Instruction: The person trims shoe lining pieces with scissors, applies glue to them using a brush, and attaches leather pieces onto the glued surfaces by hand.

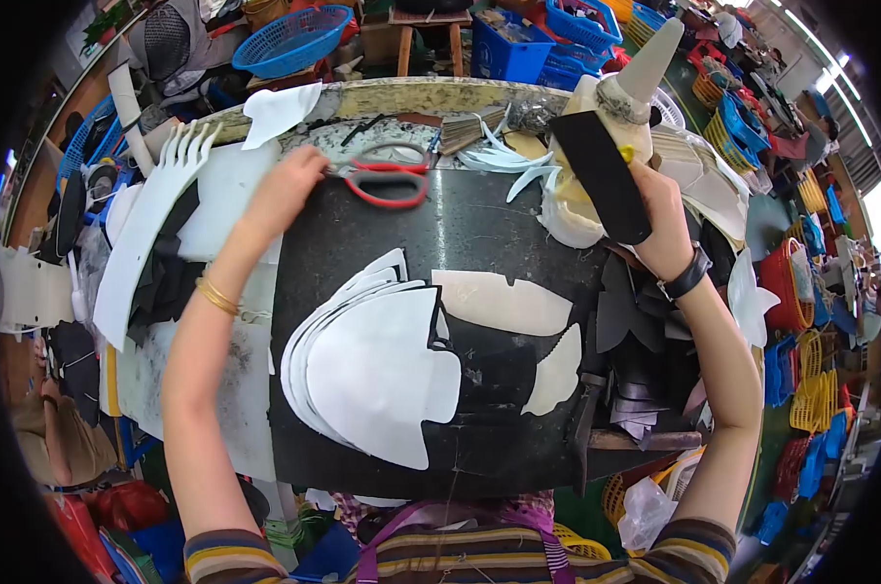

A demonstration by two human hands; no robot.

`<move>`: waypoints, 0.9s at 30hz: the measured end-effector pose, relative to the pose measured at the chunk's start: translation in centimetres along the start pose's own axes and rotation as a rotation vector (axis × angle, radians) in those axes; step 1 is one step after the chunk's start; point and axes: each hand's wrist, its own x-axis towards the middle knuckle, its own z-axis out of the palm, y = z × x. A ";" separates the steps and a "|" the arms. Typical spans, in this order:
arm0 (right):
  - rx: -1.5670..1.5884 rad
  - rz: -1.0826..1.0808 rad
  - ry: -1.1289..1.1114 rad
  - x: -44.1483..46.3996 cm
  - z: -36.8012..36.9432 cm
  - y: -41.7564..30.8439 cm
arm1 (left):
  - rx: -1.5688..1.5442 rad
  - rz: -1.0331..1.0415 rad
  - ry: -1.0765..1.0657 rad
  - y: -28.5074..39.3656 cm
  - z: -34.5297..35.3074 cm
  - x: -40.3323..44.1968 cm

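My left hand (pixel 289 185) is closed at the blade end of a pair of scissors (pixel 390 187) with red and grey handles, near the back of the black work mat. In my right hand (pixel 662 222) is a black rectangular piece (pixel 601 175), held tilted in front of a cream-coloured, glue-crusted container with a cone-shaped top (pixel 649 63). A bit of yellow shows by my right fingers; what it is I cannot make out. Between my arms lies a fanned stack of white cut pieces (pixel 377 365). Beside it are two beige cut pieces (pixel 503 302) (pixel 557 372).
Long white toothed pieces (pixel 158 229) lie at the left. White strips (pixel 503 158) are heaped at the back edge. Dark cut pieces (pixel 635 316) pile up on the right. Blue baskets (pixel 292 43) and a blue crate (pixel 510 47) stand beyond the table.
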 end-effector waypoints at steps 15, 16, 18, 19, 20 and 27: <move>-0.055 0.120 -0.086 0.8 -0.6 -1.5 | -0.800 -0.080 -0.218 13.0 -7.5 9.9; 0.067 0.356 -0.076 0.5 -1.9 -0.8 | -0.889 -0.190 -0.283 11.5 -7.5 9.7; 0.348 0.378 0.071 0.1 -3.6 1.3 | -1.155 -0.429 -0.307 8.5 -6.8 8.0; 0.442 0.413 0.123 0.1 -3.9 2.0 | -1.331 -0.561 -0.264 7.7 -6.4 7.1; 0.371 0.446 0.110 0.3 -3.9 2.1 | -1.390 -0.564 -0.254 7.8 -6.5 6.6; -0.142 0.368 -0.004 1.7 0.7 4.6 | -1.347 -0.269 -0.669 16.3 -9.0 7.8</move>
